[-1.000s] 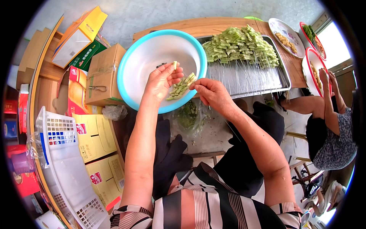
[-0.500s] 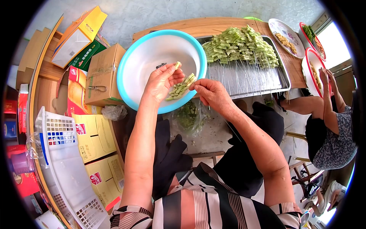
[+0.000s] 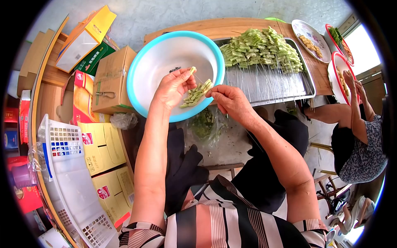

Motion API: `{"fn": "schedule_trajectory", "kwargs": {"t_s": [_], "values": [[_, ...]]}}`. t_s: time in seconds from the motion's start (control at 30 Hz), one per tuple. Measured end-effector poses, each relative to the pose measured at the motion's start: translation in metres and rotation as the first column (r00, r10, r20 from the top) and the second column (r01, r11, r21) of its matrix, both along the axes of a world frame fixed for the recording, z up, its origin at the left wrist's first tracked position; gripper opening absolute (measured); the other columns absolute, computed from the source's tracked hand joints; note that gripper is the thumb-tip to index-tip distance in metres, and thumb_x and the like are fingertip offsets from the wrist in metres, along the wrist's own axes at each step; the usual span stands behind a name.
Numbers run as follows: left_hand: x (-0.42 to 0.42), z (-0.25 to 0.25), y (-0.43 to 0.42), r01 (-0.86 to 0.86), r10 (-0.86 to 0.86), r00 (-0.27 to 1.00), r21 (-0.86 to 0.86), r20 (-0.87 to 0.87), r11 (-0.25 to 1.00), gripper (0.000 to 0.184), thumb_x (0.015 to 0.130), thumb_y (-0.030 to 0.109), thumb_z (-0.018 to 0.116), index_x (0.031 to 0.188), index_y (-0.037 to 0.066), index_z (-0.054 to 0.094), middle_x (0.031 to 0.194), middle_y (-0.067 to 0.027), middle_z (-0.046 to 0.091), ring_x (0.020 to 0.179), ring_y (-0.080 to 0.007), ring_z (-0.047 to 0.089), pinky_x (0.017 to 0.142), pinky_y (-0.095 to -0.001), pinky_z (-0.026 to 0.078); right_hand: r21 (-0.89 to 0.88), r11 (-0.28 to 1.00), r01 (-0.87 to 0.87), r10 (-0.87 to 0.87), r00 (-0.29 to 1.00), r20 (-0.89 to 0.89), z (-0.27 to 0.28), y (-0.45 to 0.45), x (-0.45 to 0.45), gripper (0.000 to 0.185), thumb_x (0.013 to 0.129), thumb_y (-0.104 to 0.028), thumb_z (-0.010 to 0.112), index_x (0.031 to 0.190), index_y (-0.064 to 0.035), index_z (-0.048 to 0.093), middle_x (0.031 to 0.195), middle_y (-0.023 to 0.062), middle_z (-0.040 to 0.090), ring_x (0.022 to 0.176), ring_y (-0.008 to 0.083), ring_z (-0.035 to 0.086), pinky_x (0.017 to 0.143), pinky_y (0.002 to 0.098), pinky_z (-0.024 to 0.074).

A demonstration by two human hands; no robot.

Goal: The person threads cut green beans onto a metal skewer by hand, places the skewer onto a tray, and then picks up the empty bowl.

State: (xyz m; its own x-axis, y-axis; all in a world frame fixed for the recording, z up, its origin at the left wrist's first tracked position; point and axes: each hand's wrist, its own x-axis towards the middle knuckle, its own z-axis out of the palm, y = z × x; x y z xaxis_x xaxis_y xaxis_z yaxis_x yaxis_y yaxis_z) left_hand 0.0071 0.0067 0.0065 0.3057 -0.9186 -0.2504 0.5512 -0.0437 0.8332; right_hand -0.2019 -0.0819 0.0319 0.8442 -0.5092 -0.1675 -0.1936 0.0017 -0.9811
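Over the blue-rimmed white basin [image 3: 136, 58], my left hand [image 3: 173, 87] pinches a small pale green vegetable piece [image 3: 192, 70] between thumb and fingertips. A thin skewer runs from that piece down toward my right hand [image 3: 229, 101], whose fingers are closed at the basin's right rim on what seems to be the skewer's end. Cut green pieces [image 3: 197, 94] lie in the basin between the hands. To the right, a metal tray [image 3: 264, 93] holds a heap of skewered green vegetables [image 3: 260, 49], their thin sticks pointing toward me.
Beside the basin are a cardboard box [image 3: 111, 78] and a white plastic basket [image 3: 74, 177]. A floral plate [image 3: 312, 33] and a red-rimmed bowl [image 3: 335, 70] stand at the right, near another person's hands [image 3: 356, 87]. A plastic bag of greens [image 3: 204, 126] lies below the basin.
The piece in my left hand has tilted and sits slightly lower than a second ago, and the skewer shows more clearly. My right hand has hardly moved.
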Motion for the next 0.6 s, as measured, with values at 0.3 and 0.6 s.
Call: {"fn": "schedule_trajectory", "kwargs": {"t_s": [0.3, 0.6], "values": [[-0.003, 0.001, 0.001, 0.06, -0.06, 0.998, 0.012, 0.011, 0.998, 0.026, 0.09, 0.013, 0.064, 0.11, -0.003, 0.061, 0.085, -0.0047, 0.063, 0.078, -0.0151, 0.061, 0.077, -0.0314, 0.052, -0.013, 1.0, 0.002, -0.002, 1.0, 0.013, -0.004, 0.0, 0.001, 0.019, 0.095, -0.013, 0.054, 0.1, 0.001, 0.066, 0.057, 0.0, 0.05, 0.05, 0.0068, 0.045, 0.046, 0.0251, 0.0362], [-0.023, 0.003, -0.004, 0.054, -0.061, 0.993, 0.075, 0.101, 0.996, 0.025, 0.091, 0.016, 0.063, 0.111, 0.001, 0.063, 0.098, -0.0064, 0.067, 0.085, -0.0157, 0.064, 0.077, -0.0299, 0.053, 0.006, 0.996, 0.09, -0.09, 0.996, 0.018, -0.007, -0.002, 0.011, 0.021, 0.095, -0.016, 0.054, 0.098, 0.0011, 0.065, 0.058, 0.0014, 0.051, 0.051, 0.008, 0.047, 0.047, 0.0264, 0.0373]]}}
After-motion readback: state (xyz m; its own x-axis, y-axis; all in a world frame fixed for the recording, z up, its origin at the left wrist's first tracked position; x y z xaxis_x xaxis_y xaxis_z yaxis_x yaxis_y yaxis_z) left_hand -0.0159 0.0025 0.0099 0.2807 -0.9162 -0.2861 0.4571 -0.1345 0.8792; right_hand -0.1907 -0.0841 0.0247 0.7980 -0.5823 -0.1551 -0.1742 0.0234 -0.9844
